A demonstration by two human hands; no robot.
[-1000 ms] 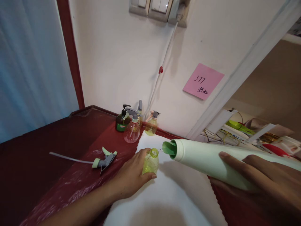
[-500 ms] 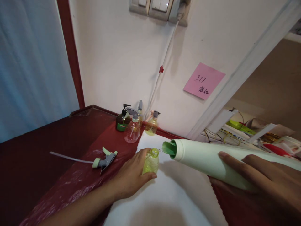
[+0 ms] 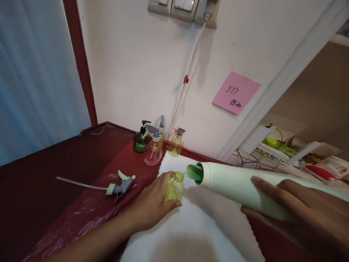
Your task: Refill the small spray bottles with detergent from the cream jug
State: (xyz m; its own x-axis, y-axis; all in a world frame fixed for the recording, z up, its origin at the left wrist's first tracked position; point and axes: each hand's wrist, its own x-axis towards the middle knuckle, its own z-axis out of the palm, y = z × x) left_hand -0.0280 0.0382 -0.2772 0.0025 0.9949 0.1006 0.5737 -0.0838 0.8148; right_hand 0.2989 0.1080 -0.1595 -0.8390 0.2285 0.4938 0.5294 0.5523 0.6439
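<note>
My left hand (image 3: 155,202) is wrapped round a yellow, see-through spray bottle (image 3: 175,189) with its neck uncapped and facing up. In my right hand (image 3: 302,207) is a long pale green water container (image 3: 229,182), tilted so its spouted mouth points left at the bottle's neck. A thin stream of clear water (image 3: 185,174) runs from the spout to the bottle opening. The removed spray head (image 3: 120,187), grey and light green with a long clear tube, lies left of my left hand on red plastic.
Against the wall stand a dark pump bottle (image 3: 141,140), a clear spray bottle (image 3: 152,153) and a yellowish one (image 3: 175,145), with another partly hidden. A white cloth (image 3: 191,225) covers the table's middle. A white cable (image 3: 191,69) hangs down the wall; a cluttered shelf (image 3: 308,156) is at right.
The container's mouth has come slightly nearer the bottle's neck, and water still flows between them. Both hands keep their hold; the view has shifted a little.
</note>
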